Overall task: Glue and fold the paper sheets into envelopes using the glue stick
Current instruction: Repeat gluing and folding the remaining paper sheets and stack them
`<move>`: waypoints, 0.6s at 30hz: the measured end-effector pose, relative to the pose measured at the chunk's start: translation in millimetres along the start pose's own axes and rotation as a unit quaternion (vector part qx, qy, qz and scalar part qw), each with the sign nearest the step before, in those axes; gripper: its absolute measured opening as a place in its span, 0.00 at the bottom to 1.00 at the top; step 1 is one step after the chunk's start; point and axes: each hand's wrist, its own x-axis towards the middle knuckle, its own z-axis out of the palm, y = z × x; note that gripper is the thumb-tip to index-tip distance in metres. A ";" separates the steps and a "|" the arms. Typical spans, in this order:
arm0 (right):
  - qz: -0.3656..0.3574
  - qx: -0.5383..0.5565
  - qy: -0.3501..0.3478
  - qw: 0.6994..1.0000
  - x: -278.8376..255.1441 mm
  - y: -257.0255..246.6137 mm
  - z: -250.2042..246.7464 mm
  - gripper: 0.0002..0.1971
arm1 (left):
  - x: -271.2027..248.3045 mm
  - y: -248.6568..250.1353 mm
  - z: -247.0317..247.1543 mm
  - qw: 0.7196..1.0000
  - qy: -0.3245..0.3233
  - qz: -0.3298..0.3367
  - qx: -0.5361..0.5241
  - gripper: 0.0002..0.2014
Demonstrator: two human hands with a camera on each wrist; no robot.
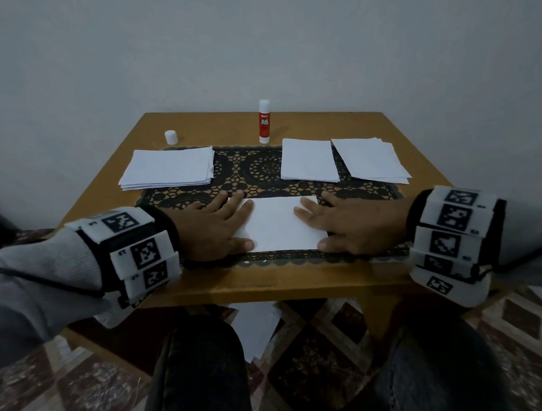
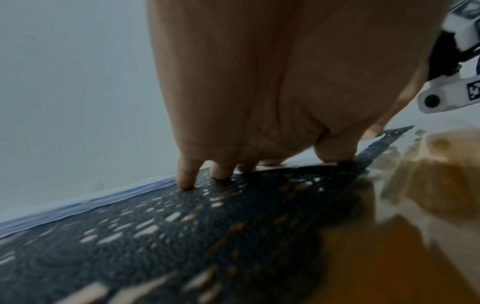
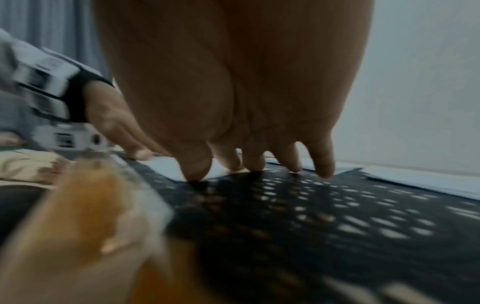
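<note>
A folded white paper sheet [image 1: 278,225] lies flat on the black lace mat [image 1: 262,171] near the table's front edge. My left hand [image 1: 215,225] lies flat with straight fingers on the sheet's left end. My right hand [image 1: 338,224] lies flat the same way on its right end. In the left wrist view my left hand's fingertips [image 2: 185,181] touch the mat. In the right wrist view my right hand's fingertips [image 3: 196,172] touch the sheet [image 3: 166,167] and the mat. An uncapped red and white glue stick [image 1: 264,122] stands upright at the table's back, its white cap [image 1: 171,137] apart at the back left.
A stack of white sheets [image 1: 168,172] lies at the left of the wooden table [image 1: 266,282]. Two more paper piles lie at the right [image 1: 308,161] and far right [image 1: 371,160]. Papers [image 1: 255,329] lie on the patterned floor under the table. A grey wall stands behind.
</note>
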 end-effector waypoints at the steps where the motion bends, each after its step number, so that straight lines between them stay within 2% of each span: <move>1: -0.008 -0.005 0.000 1.000 1.1 -1.0 0.4 0.35 | 0.1 -0.5 0.2 1.000 0.000 0.000 -0.001 0.39; 5: 0.032 0.015 0.032 0.999 8.7 -0.8 -6.0 0.33 | 0.4 0.0 -0.3 1.000 0.001 0.001 -0.002 0.39; 10: 0.020 0.029 0.031 0.999 15.0 -6.8 -6.0 0.40 | -1.2 2.7 -5.0 1.000 -0.004 -0.010 -0.021 0.40; 14: 0.030 0.030 0.034 0.999 20.7 -7.0 -7.7 0.42 | 8.8 28.2 -16.8 0.999 0.012 -0.037 -0.024 0.42; 18: 0.021 0.033 0.043 0.998 21.8 -1.8 -6.2 0.43 | 21.0 47.7 -15.1 1.000 0.020 0.005 0.006 0.41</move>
